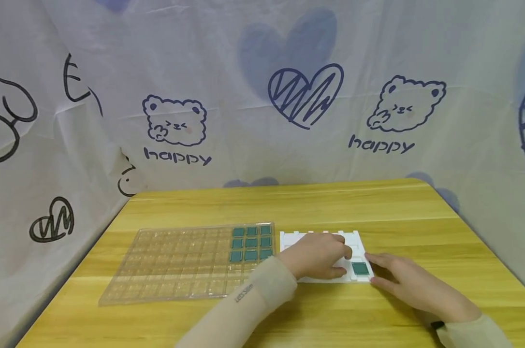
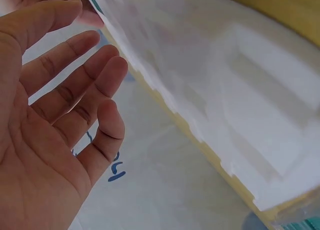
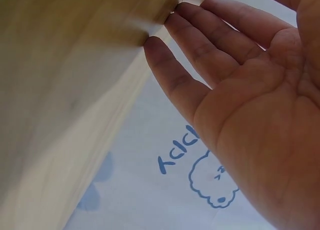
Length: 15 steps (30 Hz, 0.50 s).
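My left hand (image 1: pixel 316 255) is over a white plastic tray (image 1: pixel 353 241), its fingers loosely bent. No object shows between its fingers and thumb in the left wrist view, where the white tray's raised, recessed surface (image 2: pixel 270 120) lies beside them. One square green chip-like piece (image 1: pixel 360 268) lies in a recess at the tray's near right corner. My right hand (image 1: pixel 412 285) is at the tray's right edge, with fingertips and thumb tip right at that side. Its fingers (image 3: pixel 200 49) look extended in the right wrist view. The left hand hides much of the tray's middle.
Left of the white tray lies a large clear plastic tray (image 1: pixel 171 266) with many compartments. Several green square pieces (image 1: pixel 251 242) fill its far right compartments. Both trays rest on a wood-grain table (image 1: pixel 375 208), with a printed white cloth (image 1: pixel 245 159) behind it.
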### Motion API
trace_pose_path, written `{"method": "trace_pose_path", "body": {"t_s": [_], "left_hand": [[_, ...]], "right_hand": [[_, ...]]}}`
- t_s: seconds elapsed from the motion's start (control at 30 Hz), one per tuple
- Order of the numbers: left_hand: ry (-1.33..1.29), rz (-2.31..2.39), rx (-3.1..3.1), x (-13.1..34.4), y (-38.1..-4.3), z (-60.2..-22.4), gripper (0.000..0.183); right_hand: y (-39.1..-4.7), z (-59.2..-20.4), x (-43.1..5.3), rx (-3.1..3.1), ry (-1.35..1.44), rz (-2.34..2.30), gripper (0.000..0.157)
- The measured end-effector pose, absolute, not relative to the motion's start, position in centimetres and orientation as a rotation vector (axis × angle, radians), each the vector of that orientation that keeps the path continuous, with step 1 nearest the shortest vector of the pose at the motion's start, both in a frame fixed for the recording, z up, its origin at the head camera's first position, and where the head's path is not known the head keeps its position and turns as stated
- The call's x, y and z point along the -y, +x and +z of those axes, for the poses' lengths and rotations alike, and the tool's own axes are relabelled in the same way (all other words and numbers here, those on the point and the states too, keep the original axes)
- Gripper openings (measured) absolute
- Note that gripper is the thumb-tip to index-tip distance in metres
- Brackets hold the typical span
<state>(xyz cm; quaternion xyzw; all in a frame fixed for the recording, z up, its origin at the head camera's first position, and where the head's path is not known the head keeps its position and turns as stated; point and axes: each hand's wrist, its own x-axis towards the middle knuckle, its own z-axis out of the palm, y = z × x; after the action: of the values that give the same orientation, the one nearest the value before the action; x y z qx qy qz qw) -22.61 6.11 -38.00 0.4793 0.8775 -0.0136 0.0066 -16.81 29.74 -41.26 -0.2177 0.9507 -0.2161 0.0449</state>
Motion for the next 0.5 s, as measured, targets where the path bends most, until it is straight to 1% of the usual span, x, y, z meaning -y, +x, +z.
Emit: {"method": "trace_pose_path", "body": {"t_s": [0.27, 0.5], "left_hand": [[1.543, -0.106, -2.766, -7.1, -22.1, -37.9, 0.023], [1.517, -0.131, -2.79, -8.2, -22.0, -38.4, 0.015]], "right_hand": [[-16.7, -41.1, -30.0, -2.933, -0.73, -0.666, 0.051], [-16.7, -40.9, -30.0, -2.876, -0.659, -0.71, 0.052]]}}
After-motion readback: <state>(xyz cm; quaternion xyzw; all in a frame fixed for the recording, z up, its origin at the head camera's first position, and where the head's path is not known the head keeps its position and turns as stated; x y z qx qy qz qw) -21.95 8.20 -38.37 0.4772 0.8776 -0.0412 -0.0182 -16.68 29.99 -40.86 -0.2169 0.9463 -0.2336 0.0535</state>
